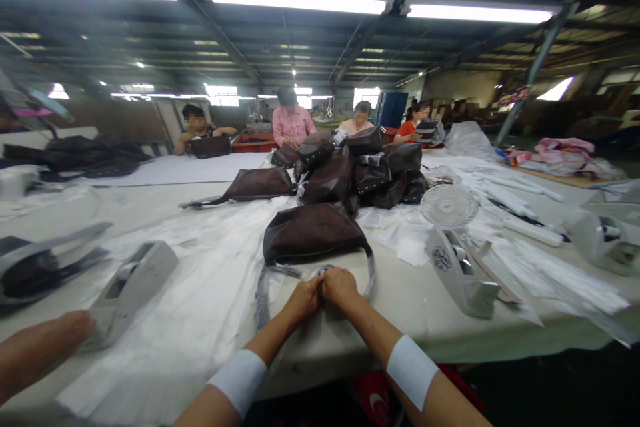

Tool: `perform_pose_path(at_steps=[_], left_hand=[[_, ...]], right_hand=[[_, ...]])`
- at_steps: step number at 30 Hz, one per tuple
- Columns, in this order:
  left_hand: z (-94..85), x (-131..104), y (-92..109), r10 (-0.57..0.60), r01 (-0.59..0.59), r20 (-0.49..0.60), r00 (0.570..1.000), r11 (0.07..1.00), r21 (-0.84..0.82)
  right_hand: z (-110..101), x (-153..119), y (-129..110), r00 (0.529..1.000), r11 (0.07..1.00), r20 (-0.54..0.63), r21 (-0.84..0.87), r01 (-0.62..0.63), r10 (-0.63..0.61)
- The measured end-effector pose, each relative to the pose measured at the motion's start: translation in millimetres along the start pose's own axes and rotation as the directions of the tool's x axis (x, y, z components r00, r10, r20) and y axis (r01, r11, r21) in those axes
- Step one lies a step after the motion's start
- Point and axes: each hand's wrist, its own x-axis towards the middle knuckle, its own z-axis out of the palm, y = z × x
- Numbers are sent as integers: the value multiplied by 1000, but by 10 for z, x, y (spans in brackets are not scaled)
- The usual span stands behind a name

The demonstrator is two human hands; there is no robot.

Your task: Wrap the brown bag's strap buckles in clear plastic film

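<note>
Your left hand [303,299] and right hand [340,287] meet at the near edge of the surface [420,310], knuckles touching, both closed narrow around the middle of a wrapped grey strap [371,272]. That strap loops back on both sides to the dark brown bag [311,231] lying flat just beyond your hands, in the centre of the scene. White bands sit on both your forearms.

Under your left forearm and off to the left spreads thin white wrapping paper [200,300]. On it, to the near left, lies a grey tape dispenser [131,288], and a co-worker's hand [45,347] reaches in from the left edge, just beside that dispenser. To your right stands a second tape dispenser [463,273], with a small white fan [449,206] just behind it.

Farther off, beyond the brown bag, a pile of dark bags [357,173] is heaped in the middle of the surface, and another bag [255,185] lies flat to its left. At the far side several people [293,123] sit facing you. White paper rolls [520,207] lie scattered on the far right
</note>
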Motion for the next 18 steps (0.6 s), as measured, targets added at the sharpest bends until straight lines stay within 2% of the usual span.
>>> perform_pose_path(at_steps=[5,7,10,14,18], left_hand=[[-83,21,51,9,-10,35,999,998,55],[-74,20,62,-15,13,22,1000,996,93],[-50,15,64,-36,36,1,999,991,126],[-31,-37,13,-10,10,2,1000,993,114],[58,-114,-101,18,-13,-35,999,992,124]], right_hand=[[-158,12,253,973,977,90,-18,214,-211],[-203,-1,339,963,963,89,-64,261,-255],[-199,2,389,958,946,64,-157,285,-279],[-125,12,390,947,921,63,-220,322,-316],[-79,-10,411,955,924,31,-244,294,-296]])
